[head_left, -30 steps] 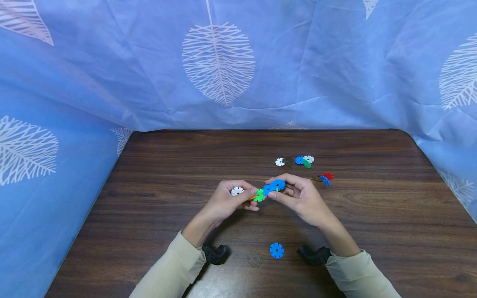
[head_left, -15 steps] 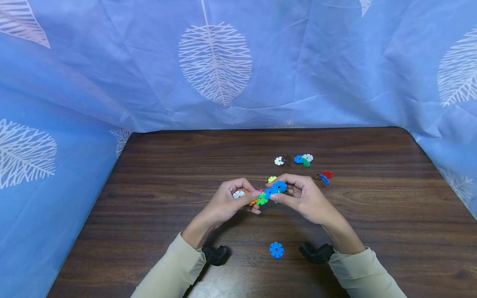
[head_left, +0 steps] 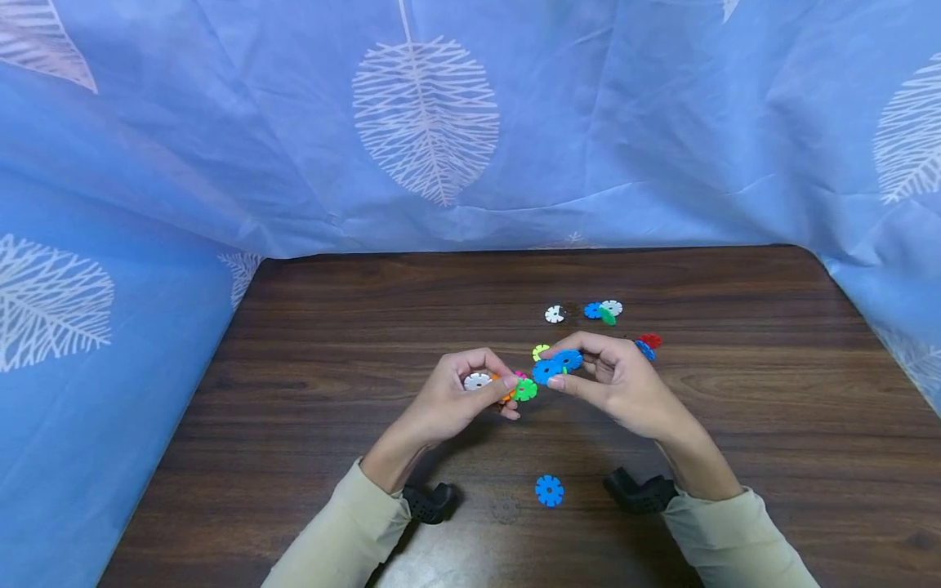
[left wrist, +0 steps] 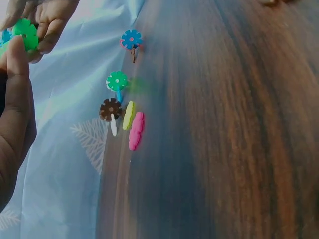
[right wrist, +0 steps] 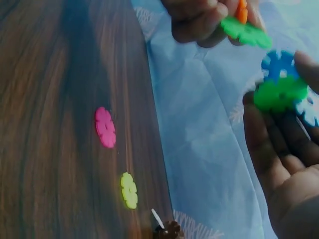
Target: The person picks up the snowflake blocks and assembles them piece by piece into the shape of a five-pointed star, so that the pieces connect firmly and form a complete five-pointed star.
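Observation:
My left hand (head_left: 459,396) pinches a joined group of slotted plastic discs between thumb and fingers. A bright green disc (head_left: 525,389) and an orange disc (right wrist: 242,11) belong to it, and a white disc (head_left: 477,381) shows inside the curl of the fingers. Across a small gap, my right hand (head_left: 628,388) grips another joined group: two overlapping blue discs (head_left: 546,372) with a green disc (right wrist: 280,94) set across them. Both groups are held up over the wooden table (head_left: 331,327). My fingers partly cover each one.
Beyond the hands lie a yellow disc (head_left: 540,352) and a pink disc (right wrist: 105,127). Farther back are joined discs: white with brown (head_left: 555,314), a blue-white-green cluster (head_left: 607,315), and red with blue (head_left: 650,340). Nearer me sit a loose blue disc (head_left: 549,491) and a faint brown disc (head_left: 505,508).
My right hand has moved right with the blue discs, away from the green disc in my left hand; a gap now shows between them. My left hand has shifted slightly right.

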The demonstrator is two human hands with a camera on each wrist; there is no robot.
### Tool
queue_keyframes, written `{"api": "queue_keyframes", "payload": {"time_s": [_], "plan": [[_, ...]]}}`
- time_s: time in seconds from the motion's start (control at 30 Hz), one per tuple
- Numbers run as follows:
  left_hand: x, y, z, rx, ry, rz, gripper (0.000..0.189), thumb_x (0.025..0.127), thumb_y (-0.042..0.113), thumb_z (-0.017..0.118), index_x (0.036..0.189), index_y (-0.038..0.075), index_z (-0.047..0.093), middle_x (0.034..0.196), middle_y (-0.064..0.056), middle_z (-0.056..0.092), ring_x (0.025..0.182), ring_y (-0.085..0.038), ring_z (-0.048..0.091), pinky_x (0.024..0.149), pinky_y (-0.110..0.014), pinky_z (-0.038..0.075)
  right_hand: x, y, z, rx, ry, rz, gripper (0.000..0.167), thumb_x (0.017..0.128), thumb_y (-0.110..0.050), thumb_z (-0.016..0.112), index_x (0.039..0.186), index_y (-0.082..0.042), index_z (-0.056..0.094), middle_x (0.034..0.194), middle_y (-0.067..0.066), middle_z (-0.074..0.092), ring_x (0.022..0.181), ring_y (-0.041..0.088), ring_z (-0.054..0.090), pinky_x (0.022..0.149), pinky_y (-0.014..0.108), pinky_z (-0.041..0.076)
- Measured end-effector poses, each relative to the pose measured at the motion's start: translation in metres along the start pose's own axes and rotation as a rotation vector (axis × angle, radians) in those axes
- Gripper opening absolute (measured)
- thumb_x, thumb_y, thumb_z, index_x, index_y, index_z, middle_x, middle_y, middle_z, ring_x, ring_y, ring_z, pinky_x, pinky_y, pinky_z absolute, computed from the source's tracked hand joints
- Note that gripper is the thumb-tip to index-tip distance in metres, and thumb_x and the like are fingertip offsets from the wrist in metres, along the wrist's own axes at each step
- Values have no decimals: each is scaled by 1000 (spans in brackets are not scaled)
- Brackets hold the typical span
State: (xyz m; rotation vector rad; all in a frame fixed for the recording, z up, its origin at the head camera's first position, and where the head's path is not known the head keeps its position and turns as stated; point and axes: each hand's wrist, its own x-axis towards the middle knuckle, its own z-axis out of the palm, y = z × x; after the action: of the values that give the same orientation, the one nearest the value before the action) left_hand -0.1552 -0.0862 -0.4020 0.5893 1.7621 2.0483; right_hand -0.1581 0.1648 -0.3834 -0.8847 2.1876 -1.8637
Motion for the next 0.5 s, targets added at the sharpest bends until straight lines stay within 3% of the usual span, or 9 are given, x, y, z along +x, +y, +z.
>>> {"api": "queue_keyframes", "payload": {"time_s": [0.5], "plan": [[1,-1,2,21,50,-37,12,102,1,64,104,-11,63,98,-23,72,75,-19,75,85,-48,62,0,-4,0,-46,17,57,22,94,4,73,115,0,70,111,14,69,97,25,71,88,32,61]]}}
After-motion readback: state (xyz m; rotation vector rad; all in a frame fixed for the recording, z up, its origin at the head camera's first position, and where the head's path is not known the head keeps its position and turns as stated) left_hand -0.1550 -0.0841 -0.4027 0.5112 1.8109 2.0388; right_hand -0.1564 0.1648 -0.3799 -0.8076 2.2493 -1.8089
